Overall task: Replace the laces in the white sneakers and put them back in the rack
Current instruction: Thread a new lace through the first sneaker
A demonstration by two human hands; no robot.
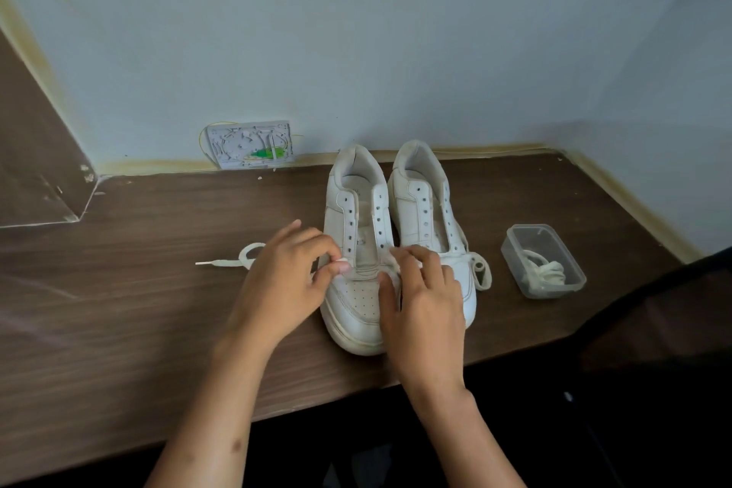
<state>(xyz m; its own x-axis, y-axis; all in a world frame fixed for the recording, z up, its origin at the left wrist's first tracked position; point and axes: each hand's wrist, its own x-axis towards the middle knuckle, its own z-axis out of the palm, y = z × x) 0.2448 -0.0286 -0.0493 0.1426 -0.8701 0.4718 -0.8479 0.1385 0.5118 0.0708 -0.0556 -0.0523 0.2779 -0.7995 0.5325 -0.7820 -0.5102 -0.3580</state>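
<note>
So I'm looking down at a brown desk (138, 289) with the two white sneakers on it, heels toward the wall. Using the left sneaker (358, 250) as my anchor: off to its left a white lace (237, 259) trails flat on the desk, tip pointing away. My left hand (285, 281) sits right at that sneaker's left side, thumb and fingers pinching the lace by the lowest eyelet. My right hand (422, 301) covers its right side and toe, fingers curled around the lace's other end. Just right of it stands the right sneaker (427, 210), unlaced, a lace loop draped beside it. Further right is a clear plastic tub (542, 259) holding a bundled lace.
</note>
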